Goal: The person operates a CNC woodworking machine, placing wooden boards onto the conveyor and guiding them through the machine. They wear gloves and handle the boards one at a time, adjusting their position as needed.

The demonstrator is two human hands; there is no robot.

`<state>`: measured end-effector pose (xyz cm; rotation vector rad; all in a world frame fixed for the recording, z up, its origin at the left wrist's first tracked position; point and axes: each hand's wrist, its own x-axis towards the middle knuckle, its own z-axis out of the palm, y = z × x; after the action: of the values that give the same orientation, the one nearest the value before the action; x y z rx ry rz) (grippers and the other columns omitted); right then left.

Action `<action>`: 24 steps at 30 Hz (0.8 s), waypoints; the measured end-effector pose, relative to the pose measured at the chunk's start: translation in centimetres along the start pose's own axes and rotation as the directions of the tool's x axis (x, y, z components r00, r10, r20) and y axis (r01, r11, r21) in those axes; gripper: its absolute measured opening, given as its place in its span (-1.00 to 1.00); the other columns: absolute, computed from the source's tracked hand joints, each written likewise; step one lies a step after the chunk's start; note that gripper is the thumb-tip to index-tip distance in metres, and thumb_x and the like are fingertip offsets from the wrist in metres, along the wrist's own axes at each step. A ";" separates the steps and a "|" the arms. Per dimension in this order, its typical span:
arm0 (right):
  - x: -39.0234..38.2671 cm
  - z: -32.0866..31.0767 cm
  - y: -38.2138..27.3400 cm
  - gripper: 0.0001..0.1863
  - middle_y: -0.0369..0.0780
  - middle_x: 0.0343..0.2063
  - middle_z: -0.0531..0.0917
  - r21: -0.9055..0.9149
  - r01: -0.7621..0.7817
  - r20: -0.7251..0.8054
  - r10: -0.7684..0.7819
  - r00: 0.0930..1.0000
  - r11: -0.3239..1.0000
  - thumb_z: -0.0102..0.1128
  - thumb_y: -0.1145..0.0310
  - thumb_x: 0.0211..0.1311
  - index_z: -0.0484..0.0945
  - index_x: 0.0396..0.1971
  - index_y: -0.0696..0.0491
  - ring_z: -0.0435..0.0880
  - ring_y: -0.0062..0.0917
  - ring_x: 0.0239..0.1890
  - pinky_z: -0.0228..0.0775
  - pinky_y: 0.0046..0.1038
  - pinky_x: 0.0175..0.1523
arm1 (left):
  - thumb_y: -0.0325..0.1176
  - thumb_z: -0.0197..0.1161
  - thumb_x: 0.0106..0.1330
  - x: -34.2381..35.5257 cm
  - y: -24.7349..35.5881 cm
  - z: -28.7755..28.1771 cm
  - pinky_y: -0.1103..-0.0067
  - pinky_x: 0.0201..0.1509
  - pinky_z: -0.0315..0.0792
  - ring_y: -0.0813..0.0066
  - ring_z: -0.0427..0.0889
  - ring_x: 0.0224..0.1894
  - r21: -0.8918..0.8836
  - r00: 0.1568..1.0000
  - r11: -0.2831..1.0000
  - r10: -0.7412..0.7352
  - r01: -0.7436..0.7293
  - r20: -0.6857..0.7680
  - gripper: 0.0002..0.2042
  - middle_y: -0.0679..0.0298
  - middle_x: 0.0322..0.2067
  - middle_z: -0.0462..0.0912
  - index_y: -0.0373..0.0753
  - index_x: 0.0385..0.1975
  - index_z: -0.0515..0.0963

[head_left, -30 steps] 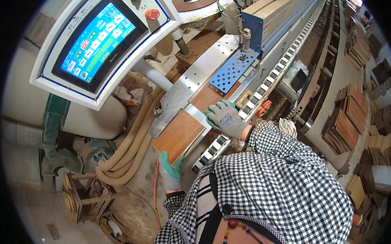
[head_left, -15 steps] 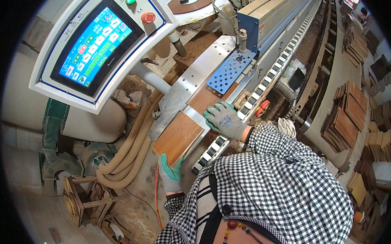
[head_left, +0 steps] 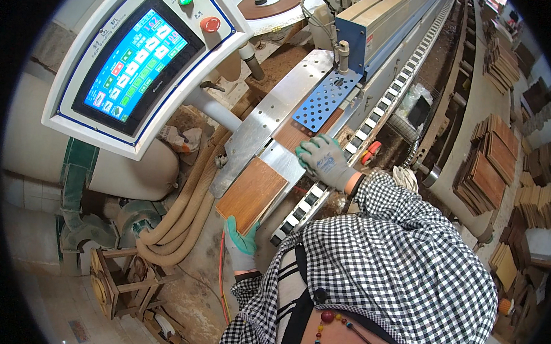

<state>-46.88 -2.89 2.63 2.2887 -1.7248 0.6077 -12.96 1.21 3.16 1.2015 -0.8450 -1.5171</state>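
My left hand (head_left: 241, 242), in a grey glove with green fingertips, grips the near end of a brown wood-grain board (head_left: 252, 194), its thumb on top and its other fingers mostly hidden underneath. The board lies on the metal machine table (head_left: 239, 160). Farther along, a second wood-grain board (head_left: 293, 133) runs partly under a blue perforated plate (head_left: 328, 102). My right hand (head_left: 326, 162), gloved alike, rests with fingers stretched at that board's near right corner, beside the chain conveyor (head_left: 306, 204). Bare metal shows between the two boards.
A control panel with a lit screen (head_left: 137, 66) and a red button (head_left: 210, 24) stands at upper left. Ribbed hoses (head_left: 184, 229) hang left of the table. Stacked boards (head_left: 486, 163) lie on the right, past a long conveyor; a brown roll (head_left: 270, 3) sits at the back.
The far board has slid farther under the blue plate, widening the gap between the boards. My right hand has shifted slightly right. My left hand and its board have stayed in place.
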 end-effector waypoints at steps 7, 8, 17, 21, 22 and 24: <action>-0.2 0.0 5.1 -0.80 -0.31 -0.08 0.66 -0.120 -0.113 0.082 0.123 0.989 0.986 0.31 0.24 0.19 0.72 -0.18 -0.14 0.56 -0.37 0.13 0.29 -0.24 0.37 | -0.10 0.02 0.60 -0.4 0.7 0.7 0.38 0.17 0.63 0.24 0.59 0.11 0.010 1.000 1.000 -0.017 0.017 0.004 -0.54 0.08 0.16 0.47 -0.35 0.27 0.33; -0.2 -0.1 5.7 -0.80 -0.30 -0.08 0.66 -0.107 -0.122 0.076 0.131 0.989 0.987 0.31 0.25 0.20 0.72 -0.17 -0.14 0.56 -0.34 0.14 0.30 -0.22 0.36 | -0.14 0.06 0.59 -0.4 0.7 0.6 0.39 0.17 0.62 0.24 0.60 0.10 -0.034 1.000 0.999 -0.029 0.029 0.002 -0.55 0.07 0.16 0.47 -0.34 0.28 0.32; -0.3 0.1 8.1 -0.81 -0.31 0.01 0.68 -0.110 -0.201 0.028 0.205 0.978 0.974 0.26 0.23 0.29 0.73 -0.14 -0.16 0.54 -0.31 0.22 0.30 -0.20 0.36 | -0.53 0.41 0.31 0.4 -2.3 -2.4 0.38 0.14 0.57 0.18 0.61 0.05 0.454 0.928 0.811 0.344 -0.370 0.143 -0.41 -0.02 0.12 0.52 -0.27 0.30 0.28; 0.1 0.6 11.6 -0.73 -0.24 0.15 0.67 -0.202 -0.275 0.053 0.291 0.955 0.940 0.21 0.20 0.37 0.72 -0.02 -0.13 0.52 -0.23 0.29 0.31 -0.16 0.34 | -0.49 0.47 0.27 0.7 -2.3 -2.8 0.35 0.13 0.55 0.17 0.61 0.05 0.759 0.745 0.287 0.559 -0.585 0.363 -0.36 -0.03 0.11 0.54 -0.27 0.30 0.29; 0.0 0.7 12.2 -0.72 -0.25 0.18 0.65 -0.213 -0.289 0.046 0.305 0.951 0.933 0.19 0.18 0.38 0.71 0.00 -0.13 0.54 -0.23 0.28 0.32 -0.17 0.34 | -0.48 0.48 0.26 0.7 -2.0 -2.6 0.34 0.13 0.55 0.16 0.61 0.05 0.761 0.750 0.283 0.546 -0.585 0.373 -0.36 -0.03 0.11 0.54 -0.27 0.30 0.29; 0.3 0.7 13.0 -0.71 -0.22 0.12 0.67 -0.242 -0.363 0.040 0.383 0.923 0.900 0.19 0.15 0.39 0.71 -0.03 -0.09 0.58 -0.24 0.21 0.35 -0.18 0.29 | -0.47 0.50 0.24 0.5 -1.5 -2.0 0.34 0.12 0.54 0.16 0.62 0.04 0.727 0.771 0.362 0.530 -0.583 0.354 -0.37 -0.03 0.10 0.55 -0.29 0.28 0.32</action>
<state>-59.01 -7.25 1.15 1.8652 -2.1734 0.3483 -11.48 1.26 1.09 1.2641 -1.9177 -0.5263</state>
